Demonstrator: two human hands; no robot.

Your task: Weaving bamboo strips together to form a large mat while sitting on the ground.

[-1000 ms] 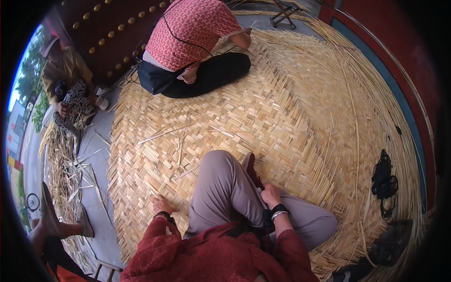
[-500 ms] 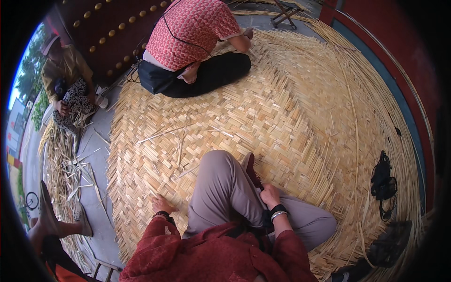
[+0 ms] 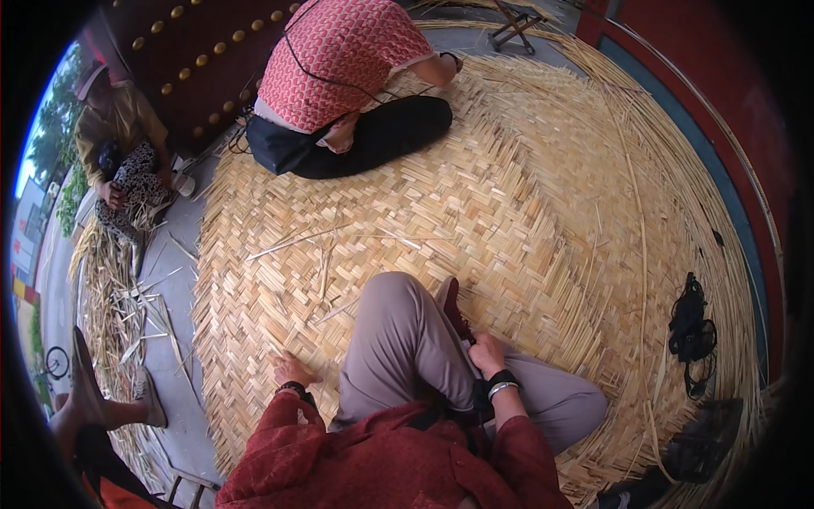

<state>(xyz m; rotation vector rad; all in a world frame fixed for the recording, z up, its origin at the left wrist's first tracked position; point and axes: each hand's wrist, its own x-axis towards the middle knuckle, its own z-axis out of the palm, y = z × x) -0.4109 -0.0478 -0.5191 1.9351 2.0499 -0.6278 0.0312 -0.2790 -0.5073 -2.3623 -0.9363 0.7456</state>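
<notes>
A large woven straw-coloured mat, made of flat split strips in a slanting pattern, spreads beneath me. My left hand lies on its left part, fingers stretched out over the weave, holding nothing that I can see. Between my legs, my right hand is closed beside my dark red shoe. A small dark end shows at its fingers, but what it belongs to is hidden. A few loose strips lie on the mat ahead of my knee.
Ahead, a co-worker in a red patterned shirt bends over the mat. Another person sits at far left by a pile of strips. Long strips line the right edge. Black straps lie at right; a folding stool stands far back.
The co-worker ahead has shifted slightly left, and that person's outstretched forearm has moved a little. My two hands stay where they were.
</notes>
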